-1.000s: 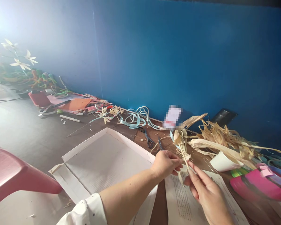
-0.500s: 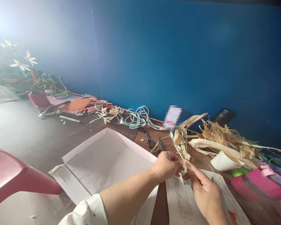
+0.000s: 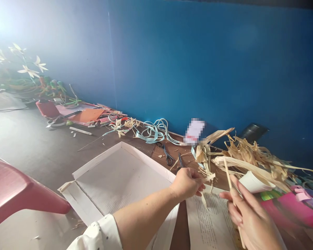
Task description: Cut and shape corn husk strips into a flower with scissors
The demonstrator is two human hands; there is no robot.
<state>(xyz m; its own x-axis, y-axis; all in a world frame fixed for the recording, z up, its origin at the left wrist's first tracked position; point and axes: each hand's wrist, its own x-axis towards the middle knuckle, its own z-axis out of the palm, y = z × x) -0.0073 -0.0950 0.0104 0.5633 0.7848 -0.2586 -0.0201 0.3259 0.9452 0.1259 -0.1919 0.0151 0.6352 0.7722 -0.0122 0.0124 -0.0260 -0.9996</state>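
Observation:
My left hand [image 3: 186, 182] pinches a small piece of dried corn husk [image 3: 208, 177] above a printed paper sheet [image 3: 211, 222]. My right hand [image 3: 250, 218] is apart from it, lower right, and holds a thin husk strip [image 3: 228, 175] that sticks up and to the left from my fingers. A heap of dried husks [image 3: 250, 158] lies just behind both hands on the brown table.
A white shallow cardboard box [image 3: 114, 180] lies left of my left forearm. Scissors [image 3: 167, 156], light blue ribbon [image 3: 152, 132], a white paper cup [image 3: 253, 182], pink plastic items [image 3: 289, 208] and a pink stool [image 3: 18, 194] surround the spot. A blue wall stands behind.
My right hand has pulled away to the right from my left hand, taking a thin strip with it. The left hand stays in place with the husk piece.

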